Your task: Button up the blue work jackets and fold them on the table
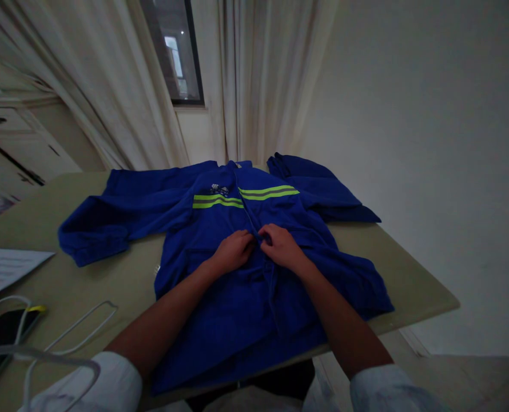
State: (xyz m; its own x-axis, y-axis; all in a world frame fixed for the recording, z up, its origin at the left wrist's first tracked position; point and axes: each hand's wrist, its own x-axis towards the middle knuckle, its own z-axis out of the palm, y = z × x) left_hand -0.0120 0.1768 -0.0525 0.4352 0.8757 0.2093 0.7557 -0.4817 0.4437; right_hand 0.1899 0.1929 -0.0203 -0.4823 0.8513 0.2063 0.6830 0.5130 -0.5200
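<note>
A blue work jacket (233, 320) with yellow-green reflective stripes lies spread face up on the table, collar away from me. Both my hands meet at its front opening, just below the chest stripes. My left hand (236, 250) has its fingers curled on the left edge of the placket. My right hand (280, 246) pinches the other edge of the placket, thumb and forefinger together. Whatever fastener lies between the fingertips is too small to make out. The left sleeve in view (95, 229) is bent back on the tabletop.
The table (413, 274) has its edge at the right. More folded blue cloth (314, 171) lies behind the jacket. At the left are a printed sheet (10, 269), a dark phone-like device (6, 332) and a looping white cable (78, 329). Curtains (271, 74) hang behind.
</note>
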